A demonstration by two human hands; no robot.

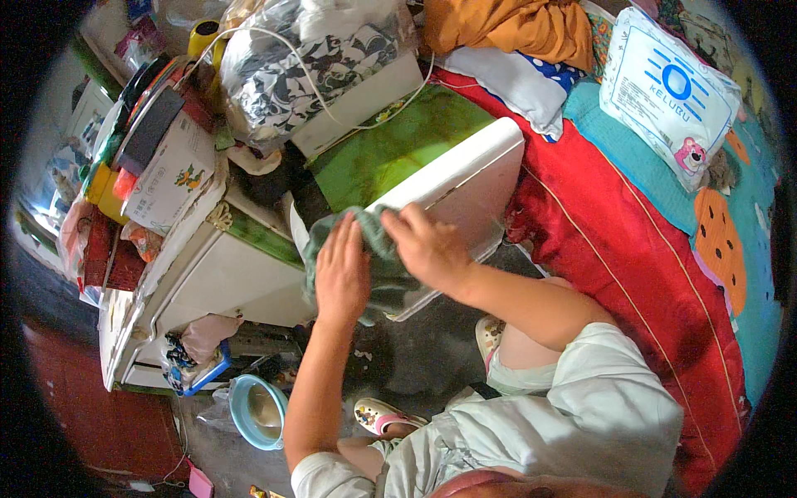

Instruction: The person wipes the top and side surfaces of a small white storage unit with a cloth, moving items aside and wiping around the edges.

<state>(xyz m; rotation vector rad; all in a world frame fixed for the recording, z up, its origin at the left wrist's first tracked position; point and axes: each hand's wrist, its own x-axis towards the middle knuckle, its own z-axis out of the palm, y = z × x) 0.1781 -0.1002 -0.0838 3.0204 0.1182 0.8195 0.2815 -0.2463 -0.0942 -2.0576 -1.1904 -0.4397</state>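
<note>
A grey-green cloth [392, 274] is draped over the near corner of a white cabinet or drawer front [467, 193] with a green top [398, 149]. My left hand [342, 267] lies on the cloth's left part with its fingers stretched out and close together. My right hand [429, 246] is at the upper right of the cloth, its bent fingers gripping a bunched fold along the white edge. What the left palm does under the fingers is hidden.
A light blue basin [258, 411] of murky water stands on the dark floor. Left is a worn white cabinet [218, 274] stacked with boxes. A red cover [598, 218] lies right, with a white package [666, 99] beyond. A white cable [311, 81] loops over a plastic-wrapped bundle [311, 68].
</note>
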